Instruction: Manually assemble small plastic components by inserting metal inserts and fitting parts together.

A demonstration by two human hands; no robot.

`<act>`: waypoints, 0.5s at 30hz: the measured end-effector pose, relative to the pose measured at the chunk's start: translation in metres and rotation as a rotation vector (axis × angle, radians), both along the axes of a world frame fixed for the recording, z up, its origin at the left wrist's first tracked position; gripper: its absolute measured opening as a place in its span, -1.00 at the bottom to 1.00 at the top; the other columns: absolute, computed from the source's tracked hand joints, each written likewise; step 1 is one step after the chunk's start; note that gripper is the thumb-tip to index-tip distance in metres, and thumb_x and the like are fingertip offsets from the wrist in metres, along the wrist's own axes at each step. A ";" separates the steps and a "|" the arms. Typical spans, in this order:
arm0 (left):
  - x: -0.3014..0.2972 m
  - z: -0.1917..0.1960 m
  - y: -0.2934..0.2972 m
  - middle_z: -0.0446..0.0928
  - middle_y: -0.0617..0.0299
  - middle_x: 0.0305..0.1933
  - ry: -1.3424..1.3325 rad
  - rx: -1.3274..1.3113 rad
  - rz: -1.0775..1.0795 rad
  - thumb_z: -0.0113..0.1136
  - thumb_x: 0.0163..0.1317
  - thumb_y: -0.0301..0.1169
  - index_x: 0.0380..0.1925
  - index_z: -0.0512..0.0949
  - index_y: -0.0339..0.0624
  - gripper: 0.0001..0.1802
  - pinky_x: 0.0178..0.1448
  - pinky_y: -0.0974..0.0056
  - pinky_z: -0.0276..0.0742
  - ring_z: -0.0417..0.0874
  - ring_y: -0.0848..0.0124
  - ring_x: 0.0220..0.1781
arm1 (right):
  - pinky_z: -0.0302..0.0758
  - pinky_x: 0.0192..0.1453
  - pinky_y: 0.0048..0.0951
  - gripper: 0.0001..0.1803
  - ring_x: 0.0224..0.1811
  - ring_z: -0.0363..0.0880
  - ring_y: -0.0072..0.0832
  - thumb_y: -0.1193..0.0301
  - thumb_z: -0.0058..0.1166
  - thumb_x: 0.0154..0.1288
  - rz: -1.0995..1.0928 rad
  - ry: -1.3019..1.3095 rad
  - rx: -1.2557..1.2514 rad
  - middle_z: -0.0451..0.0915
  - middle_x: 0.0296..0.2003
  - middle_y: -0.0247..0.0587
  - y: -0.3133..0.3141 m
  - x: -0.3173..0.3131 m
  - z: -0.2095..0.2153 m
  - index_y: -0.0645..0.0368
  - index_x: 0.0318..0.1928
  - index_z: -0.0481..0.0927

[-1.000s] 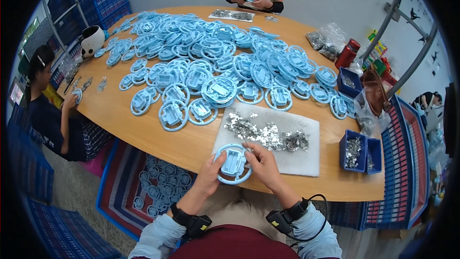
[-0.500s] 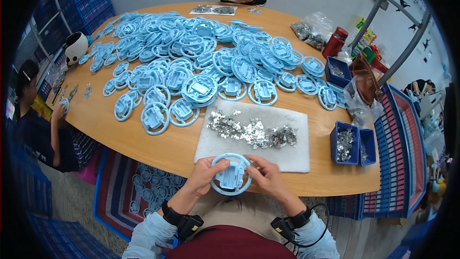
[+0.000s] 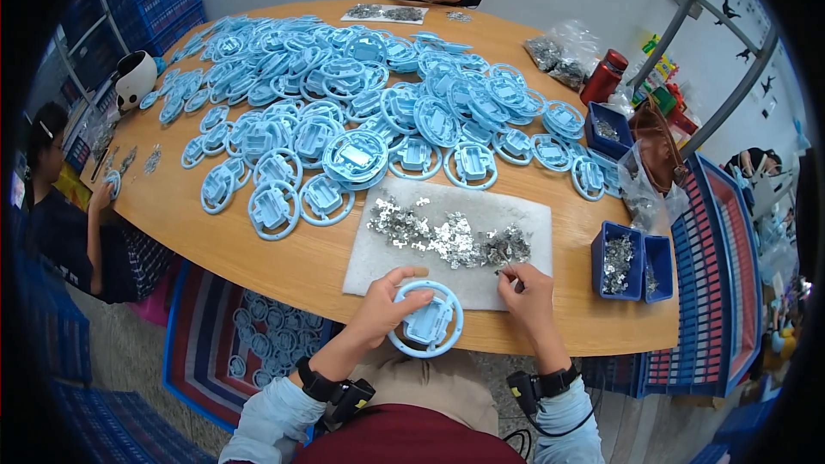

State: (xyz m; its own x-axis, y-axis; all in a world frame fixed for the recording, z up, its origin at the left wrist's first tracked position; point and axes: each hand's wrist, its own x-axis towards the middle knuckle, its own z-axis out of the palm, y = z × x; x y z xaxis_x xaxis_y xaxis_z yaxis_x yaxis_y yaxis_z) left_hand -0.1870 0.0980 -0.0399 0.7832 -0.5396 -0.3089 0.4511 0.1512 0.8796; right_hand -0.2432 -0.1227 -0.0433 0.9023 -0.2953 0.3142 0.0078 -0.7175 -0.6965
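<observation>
My left hand (image 3: 388, 305) grips a light-blue plastic ring part (image 3: 427, 320), shaped like a small steering wheel with a boxy hollow centre, at the table's near edge. Its thumb lies over the upper left of the rim. My right hand (image 3: 528, 294) is pinched at the near side of a heap of small metal pieces (image 3: 505, 246); what sits between its fingertips is too small to make out. Brighter silver metal pieces (image 3: 454, 237) spread to the left of that darker heap, all on a white foam sheet (image 3: 369, 271).
A big pile of blue ring parts (image 3: 357, 155) covers the table's middle. Blue bins (image 3: 616, 262) with metal pieces stand right, near a red flask (image 3: 604, 77). A lined crate (image 3: 202, 352) of rings is below left. Two people sit across and left.
My right hand has left the ring part and moved right to the dark metal pieces. My left hand keeps the ring, now slightly further right and tilted.
</observation>
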 end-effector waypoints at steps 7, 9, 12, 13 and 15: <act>0.000 0.005 -0.020 0.51 0.30 -0.40 -0.374 0.140 -0.091 0.12 0.12 -0.40 -0.27 0.49 -0.25 -0.80 -0.33 0.53 0.39 0.45 0.66 -0.36 | 0.33 -0.62 -0.58 -0.90 -0.68 0.41 -0.58 0.56 0.12 -0.09 0.241 -0.119 0.071 0.51 -0.54 -0.23 0.049 0.000 0.030 0.22 -0.46 0.51; 0.000 0.003 -0.018 0.50 0.32 -0.41 -0.488 0.149 -0.050 0.10 0.13 -0.40 -0.31 0.50 -0.25 -0.83 -0.30 0.52 0.36 0.42 0.68 -0.33 | 0.29 -0.63 -0.61 -0.89 -0.69 0.36 -0.62 0.56 0.12 -0.09 0.224 -0.077 0.173 0.49 -0.56 -0.25 0.057 0.004 0.034 0.24 -0.45 0.52; 0.000 0.006 -0.010 0.50 0.32 -0.41 -0.549 0.201 -0.010 0.09 0.13 -0.41 -0.33 0.49 -0.26 -0.84 -0.26 0.50 0.37 0.42 0.66 -0.32 | 0.23 -0.63 -0.66 -0.89 -0.70 0.30 -0.67 0.55 0.12 -0.10 0.212 0.060 0.421 0.45 -0.60 -0.30 0.060 0.010 0.035 0.27 -0.47 0.51; -0.001 0.006 -0.008 0.50 0.32 -0.41 -0.547 0.203 -0.010 0.09 0.13 -0.41 -0.33 0.49 -0.26 -0.84 -0.26 0.50 0.37 0.42 0.66 -0.32 | 0.21 -0.63 -0.67 -0.90 -0.70 0.27 -0.69 0.55 0.12 -0.10 0.234 0.071 0.422 0.43 -0.61 -0.32 0.061 0.011 0.034 0.27 -0.48 0.51; 0.000 0.004 -0.005 0.51 0.29 -0.37 -0.449 0.185 0.042 0.07 0.14 -0.42 -0.31 0.47 -0.30 -0.83 -0.24 0.50 0.39 0.44 0.65 -0.31 | 0.19 -0.63 -0.69 -0.90 -0.71 0.24 -0.71 0.54 0.12 -0.11 0.261 0.084 0.423 0.41 -0.62 -0.34 0.063 0.013 0.035 0.28 -0.49 0.52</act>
State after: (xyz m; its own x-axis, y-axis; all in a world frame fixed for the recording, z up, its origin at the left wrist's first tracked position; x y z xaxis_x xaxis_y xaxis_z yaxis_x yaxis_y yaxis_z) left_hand -0.1871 0.0930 -0.0364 0.8808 -0.4728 -0.0237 0.0180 -0.0165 0.9997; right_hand -0.2302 -0.0593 -0.0079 0.9800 -0.1421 0.1393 0.0811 -0.3537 -0.9318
